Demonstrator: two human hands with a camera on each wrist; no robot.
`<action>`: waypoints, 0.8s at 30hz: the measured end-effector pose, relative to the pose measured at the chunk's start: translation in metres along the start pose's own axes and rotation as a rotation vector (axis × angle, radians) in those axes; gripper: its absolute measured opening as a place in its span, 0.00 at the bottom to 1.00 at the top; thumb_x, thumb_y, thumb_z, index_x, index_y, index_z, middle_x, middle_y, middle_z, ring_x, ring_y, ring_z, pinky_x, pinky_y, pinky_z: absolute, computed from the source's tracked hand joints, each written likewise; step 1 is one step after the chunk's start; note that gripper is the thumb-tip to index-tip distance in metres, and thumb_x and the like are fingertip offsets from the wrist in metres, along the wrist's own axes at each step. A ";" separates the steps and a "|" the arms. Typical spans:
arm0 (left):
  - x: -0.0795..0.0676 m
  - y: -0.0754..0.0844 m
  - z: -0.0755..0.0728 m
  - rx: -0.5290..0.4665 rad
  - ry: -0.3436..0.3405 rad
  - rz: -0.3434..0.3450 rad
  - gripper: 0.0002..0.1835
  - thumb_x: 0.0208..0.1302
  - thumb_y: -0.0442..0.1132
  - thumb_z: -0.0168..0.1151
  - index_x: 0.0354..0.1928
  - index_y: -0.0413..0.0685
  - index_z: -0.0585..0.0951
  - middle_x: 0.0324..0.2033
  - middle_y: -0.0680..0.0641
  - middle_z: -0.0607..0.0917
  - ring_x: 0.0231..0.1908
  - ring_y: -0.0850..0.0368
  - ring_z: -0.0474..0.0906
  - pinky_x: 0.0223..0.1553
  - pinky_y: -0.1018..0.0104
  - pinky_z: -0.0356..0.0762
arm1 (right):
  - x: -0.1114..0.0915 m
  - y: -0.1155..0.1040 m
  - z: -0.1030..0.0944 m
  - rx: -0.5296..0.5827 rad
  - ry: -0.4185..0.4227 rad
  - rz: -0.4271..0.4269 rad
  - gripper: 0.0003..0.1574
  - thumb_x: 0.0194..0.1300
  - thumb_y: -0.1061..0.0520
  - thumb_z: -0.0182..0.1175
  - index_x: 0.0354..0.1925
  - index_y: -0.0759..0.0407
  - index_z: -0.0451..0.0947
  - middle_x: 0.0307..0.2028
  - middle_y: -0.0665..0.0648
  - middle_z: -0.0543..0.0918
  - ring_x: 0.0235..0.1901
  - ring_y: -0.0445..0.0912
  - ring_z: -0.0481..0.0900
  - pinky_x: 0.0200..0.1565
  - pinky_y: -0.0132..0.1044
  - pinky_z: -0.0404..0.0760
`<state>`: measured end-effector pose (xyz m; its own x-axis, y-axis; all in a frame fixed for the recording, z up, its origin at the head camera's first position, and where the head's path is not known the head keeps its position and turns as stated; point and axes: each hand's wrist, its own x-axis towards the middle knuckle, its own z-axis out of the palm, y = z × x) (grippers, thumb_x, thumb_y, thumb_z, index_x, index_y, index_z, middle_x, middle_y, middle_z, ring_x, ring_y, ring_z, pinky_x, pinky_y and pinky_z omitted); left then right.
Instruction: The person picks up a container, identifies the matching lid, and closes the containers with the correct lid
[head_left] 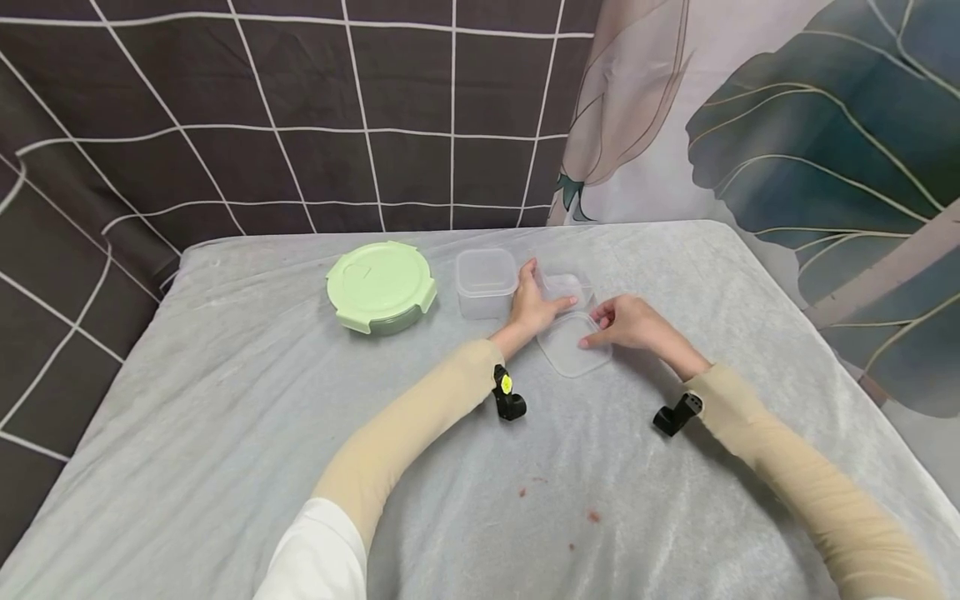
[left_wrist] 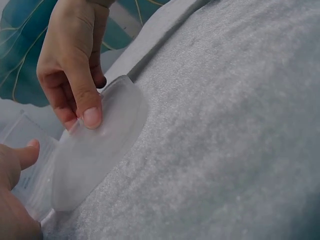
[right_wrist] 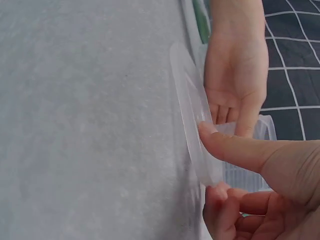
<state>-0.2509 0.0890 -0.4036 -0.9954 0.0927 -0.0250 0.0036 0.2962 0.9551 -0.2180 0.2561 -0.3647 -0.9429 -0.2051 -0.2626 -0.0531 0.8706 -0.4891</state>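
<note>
My left hand (head_left: 532, 313) holds a clear plastic container (head_left: 576, 290) by its left side, thumb across the near side. Between the thumb and fingers of my right hand (head_left: 636, 323) is a translucent square lid (head_left: 558, 354) with rounded corners, pinched at its right edge. The lid is tilted, just in front of the container, as the left wrist view shows with the lid (left_wrist: 100, 155) beside the left thumb. In the right wrist view, the right thumb lies on one face of the lid (right_wrist: 187, 95). Part of the container is hidden behind the hands.
Left of my left hand stands another clear container (head_left: 486, 283) with its lid on. Farther left is a round bowl with a light green clip lid (head_left: 381, 283). Small reddish specks (head_left: 594, 517) lie on the grey cloth-covered table (head_left: 247, 433). Curtains hang behind.
</note>
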 end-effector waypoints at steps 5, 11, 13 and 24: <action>-0.002 0.000 0.000 0.000 0.003 0.005 0.50 0.55 0.38 0.71 0.73 0.42 0.51 0.72 0.41 0.59 0.72 0.50 0.56 0.73 0.64 0.55 | -0.005 0.000 -0.008 0.007 0.013 -0.016 0.24 0.48 0.49 0.74 0.35 0.66 0.82 0.24 0.50 0.80 0.26 0.39 0.71 0.30 0.30 0.71; -0.003 0.002 0.000 0.037 0.002 0.006 0.49 0.56 0.39 0.71 0.73 0.40 0.51 0.72 0.41 0.60 0.72 0.49 0.56 0.73 0.63 0.55 | -0.007 0.003 -0.017 0.062 -0.019 -0.051 0.21 0.57 0.54 0.67 0.43 0.69 0.81 0.25 0.51 0.84 0.25 0.37 0.77 0.29 0.29 0.75; -0.004 0.002 0.000 0.047 -0.001 0.007 0.49 0.56 0.39 0.71 0.73 0.40 0.51 0.72 0.41 0.60 0.72 0.49 0.56 0.73 0.63 0.55 | -0.008 0.003 -0.019 0.092 -0.034 -0.058 0.20 0.59 0.56 0.65 0.45 0.70 0.81 0.25 0.51 0.84 0.24 0.37 0.78 0.27 0.29 0.76; -0.004 0.002 -0.002 0.049 -0.034 0.015 0.47 0.59 0.36 0.68 0.74 0.40 0.50 0.73 0.40 0.58 0.72 0.49 0.55 0.73 0.63 0.55 | -0.020 0.000 -0.034 0.108 0.047 -0.104 0.17 0.61 0.55 0.64 0.44 0.67 0.82 0.27 0.53 0.84 0.25 0.38 0.76 0.27 0.29 0.76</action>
<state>-0.2473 0.0874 -0.4014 -0.9914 0.1293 -0.0213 0.0243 0.3408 0.9398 -0.2107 0.2751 -0.3309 -0.9485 -0.2688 -0.1678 -0.1184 0.7919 -0.5991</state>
